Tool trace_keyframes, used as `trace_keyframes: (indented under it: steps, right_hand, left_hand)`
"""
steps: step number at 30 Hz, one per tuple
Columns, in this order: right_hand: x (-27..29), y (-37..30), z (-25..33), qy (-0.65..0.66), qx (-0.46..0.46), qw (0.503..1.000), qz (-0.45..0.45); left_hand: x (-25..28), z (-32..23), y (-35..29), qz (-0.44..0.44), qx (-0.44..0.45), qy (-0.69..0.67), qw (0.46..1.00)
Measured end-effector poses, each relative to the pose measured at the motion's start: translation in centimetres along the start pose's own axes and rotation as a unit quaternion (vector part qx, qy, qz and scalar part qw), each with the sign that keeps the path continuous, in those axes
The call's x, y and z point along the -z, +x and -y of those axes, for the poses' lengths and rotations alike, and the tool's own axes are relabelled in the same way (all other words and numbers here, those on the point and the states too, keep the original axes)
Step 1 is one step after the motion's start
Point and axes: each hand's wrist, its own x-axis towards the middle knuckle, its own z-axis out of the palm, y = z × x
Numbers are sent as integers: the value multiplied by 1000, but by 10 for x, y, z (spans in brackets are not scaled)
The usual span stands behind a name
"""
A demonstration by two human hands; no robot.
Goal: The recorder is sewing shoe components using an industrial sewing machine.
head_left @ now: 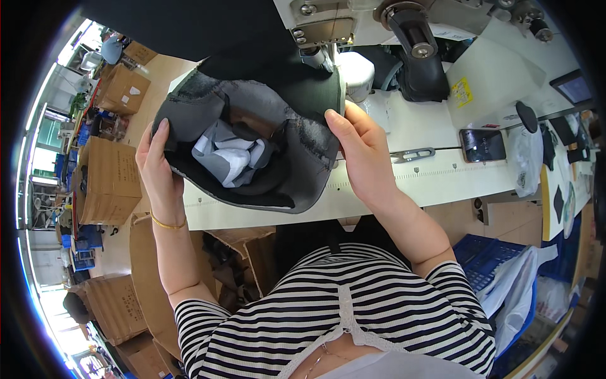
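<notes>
Between my hands is a hollow, dark grey sewn piece (309, 183), its exact kind unclear, with a grey-and-white patterned cloth (233, 158) bunched inside. My left hand (158, 161) is closed on its left edge, thumb on top. On the right edge, my right hand (366, 151) pinches the piece between thumb and fingers. The far right part of the piece reaches up to the presser foot (322, 60) of a sewing machine (353, 22); whether the needle is in it cannot be seen. Black material (208, 38) stretches behind the piece at the upper left.
Thread snips (413, 155) and a phone (483, 146) lie right of my right hand on the white table (391, 180), which has a ruler along its near edge. Blue crates (483, 256) stand at the lower right. Cardboard boxes (110, 180) fill the left side.
</notes>
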Motion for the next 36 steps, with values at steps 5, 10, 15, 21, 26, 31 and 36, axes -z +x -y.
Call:
trace_keyframes:
  steps: [5,10,15,21,26,31,36]
  right_hand:
    - [0,2,-2,2,34,999,-20]
    - [8,-1,3,-43,9,999,14]
    - [8,0,7,-70,-3,998,-7]
    - [12,3,9,-43,8,999,-20]
    - [14,3,7,-73,26,996,-34]
    - [14,3,7,-75,18,996,-39]
    - [13,-2,11,-95,18,994,-41]
  left_hand:
    - [-11,-4,-6,-16,-27,16,999]
    - [-15,-7,-11,-11,-33,18,999]
    - [-13,-8,-12,7,-35,7,999]
    - [-14,-9,-18,-7,-51,4,999]
    - [-19,-8,-17,-12,-49,1,999]
    - [-25,-7,-16,-11,-50,-27,998]
    - [-31,-9,-15,-8,-52,-33,998]
